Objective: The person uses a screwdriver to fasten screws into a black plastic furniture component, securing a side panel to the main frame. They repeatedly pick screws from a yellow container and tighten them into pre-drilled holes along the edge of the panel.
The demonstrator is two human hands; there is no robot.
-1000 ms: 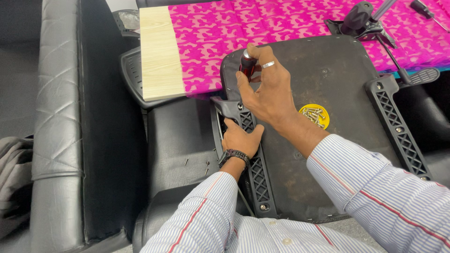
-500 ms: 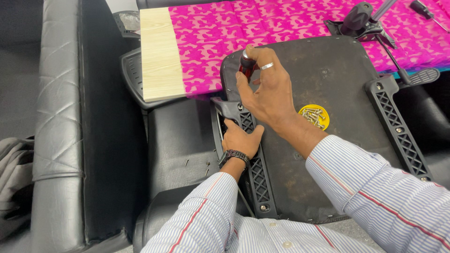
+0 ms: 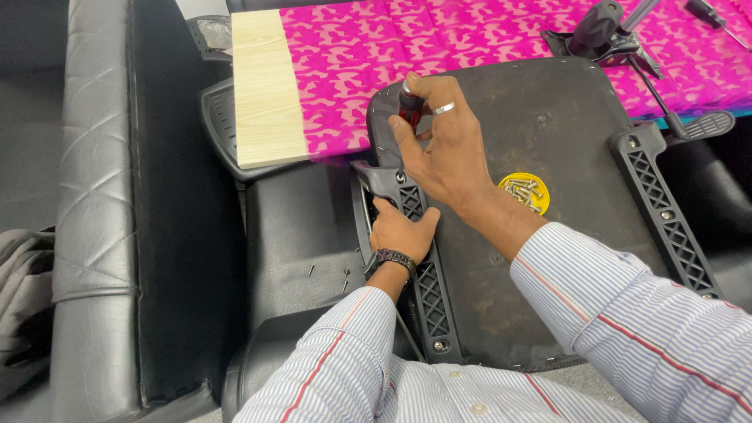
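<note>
An upturned black chair seat base (image 3: 564, 133) lies in front of me. A black latticed armrest bracket (image 3: 427, 282) runs along its left edge. My right hand (image 3: 442, 149) is shut around the red and black handle of a screwdriver (image 3: 409, 106), held upright over the top of that bracket. My left hand (image 3: 401, 233) grips the bracket from the left side, a dark watch on its wrist. A small yellow lid (image 3: 526, 193) with several screws sits on the base just right of my right wrist.
A second latticed bracket (image 3: 666, 211) lies along the base's right edge. A pink patterned cloth (image 3: 486, 39) covers a pale wooden tabletop (image 3: 262, 86) beyond. A metal chair mechanism (image 3: 599, 31) rests on the cloth. A black leather seat (image 3: 157, 204) stands at left; loose screws (image 3: 345, 278) lie on a cushion.
</note>
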